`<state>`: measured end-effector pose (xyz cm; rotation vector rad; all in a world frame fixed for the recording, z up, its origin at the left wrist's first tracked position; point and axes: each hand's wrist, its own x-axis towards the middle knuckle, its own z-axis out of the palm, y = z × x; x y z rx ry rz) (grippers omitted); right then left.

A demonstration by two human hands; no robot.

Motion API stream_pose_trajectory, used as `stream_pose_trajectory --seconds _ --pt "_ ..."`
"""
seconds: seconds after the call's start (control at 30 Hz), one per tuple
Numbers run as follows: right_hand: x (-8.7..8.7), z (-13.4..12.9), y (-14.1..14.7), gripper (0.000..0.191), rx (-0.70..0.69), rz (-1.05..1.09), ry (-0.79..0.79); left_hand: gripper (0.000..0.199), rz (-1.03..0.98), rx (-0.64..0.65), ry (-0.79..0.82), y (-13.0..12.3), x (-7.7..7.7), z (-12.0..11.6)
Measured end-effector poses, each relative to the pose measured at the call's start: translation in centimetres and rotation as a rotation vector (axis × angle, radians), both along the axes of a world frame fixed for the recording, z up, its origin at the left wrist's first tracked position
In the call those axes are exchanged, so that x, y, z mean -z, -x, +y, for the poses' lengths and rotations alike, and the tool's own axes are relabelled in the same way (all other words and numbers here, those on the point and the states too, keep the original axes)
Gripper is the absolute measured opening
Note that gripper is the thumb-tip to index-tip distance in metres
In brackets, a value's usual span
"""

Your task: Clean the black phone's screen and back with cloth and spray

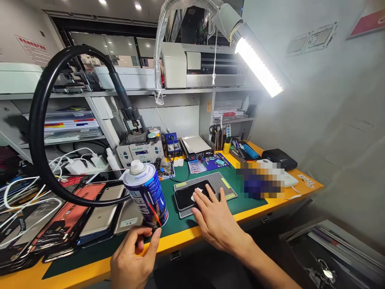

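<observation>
A blue and white spray can with a red straw on its side stands on the green mat. My left hand is at the can's base, its fingers curled and the thumb apart from them, nothing visible between. Right of the can, a black-screened phone lies on a grey perforated pad. My right hand rests over the phone with fingers spread, its fingertips pressing a small white wipe on the screen.
Several phones and white cables fill the left side. A black hose arches above them from a grey station. Behind the pad are a box-shaped device and tools. A lit lamp hangs overhead.
</observation>
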<state>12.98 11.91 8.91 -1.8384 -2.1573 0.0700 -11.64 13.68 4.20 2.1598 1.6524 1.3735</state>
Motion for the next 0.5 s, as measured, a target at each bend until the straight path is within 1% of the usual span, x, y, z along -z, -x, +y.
stream_pose_trajectory --seconds 0.13,0.27,0.5 --pt "-0.3 1.0 2.5 0.055 -0.101 0.036 -0.002 0.029 -0.013 0.025 -0.026 0.0 -0.2 0.0" --pt "-0.5 1.5 3.7 0.055 -0.142 0.031 -0.019 0.028 -0.007 0.036 -0.038 0.0 -0.1 0.0" --pt "0.1 -0.2 4.3 0.056 -0.150 0.044 -0.034 0.031 -0.001 0.020 -0.053 0.0 0.2 0.2"
